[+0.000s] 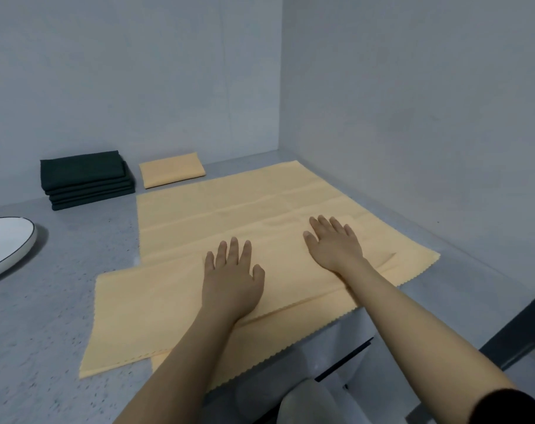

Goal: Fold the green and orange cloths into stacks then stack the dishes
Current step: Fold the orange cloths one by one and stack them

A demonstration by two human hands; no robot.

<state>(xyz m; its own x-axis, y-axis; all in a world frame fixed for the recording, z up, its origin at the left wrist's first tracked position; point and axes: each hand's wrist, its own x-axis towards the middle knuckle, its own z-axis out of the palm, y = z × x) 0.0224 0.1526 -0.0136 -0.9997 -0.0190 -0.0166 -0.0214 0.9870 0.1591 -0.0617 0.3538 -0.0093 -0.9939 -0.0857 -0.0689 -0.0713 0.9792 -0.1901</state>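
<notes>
1. Two grey walls [413, 87] meet in a corner behind the grey speckled counter [40, 316], closing in the work area at the back and on the right.
2. At the counter's left edge lies a white plate [6, 246] with a thin dark rim, only partly in view and well apart from the cloths.
3. Near the back wall sits a stack of folded dark green cloths [86, 179], several layers high, edges roughly aligned.
4. Just beside it to the right lies one folded orange cloth [171, 169], a flat neat rectangle.
5. A large orange cloth [229, 209] is spread open across the counter from near the corner toward the front; it shows straight fold creases and zigzag-cut edges.
6. A second unfolded orange cloth [131, 316] lies nearer the person, overlapping the first, with its front edge reaching over the counter's lip.
7. The left hand [232, 280] lies flat on the cloths, fingers straight and slightly spread, gripping nothing.
8. The right hand [333, 243] presses palm-down on the large cloth, fingers extended, gripping nothing.
9. No writing or label can be read anywhere.
</notes>
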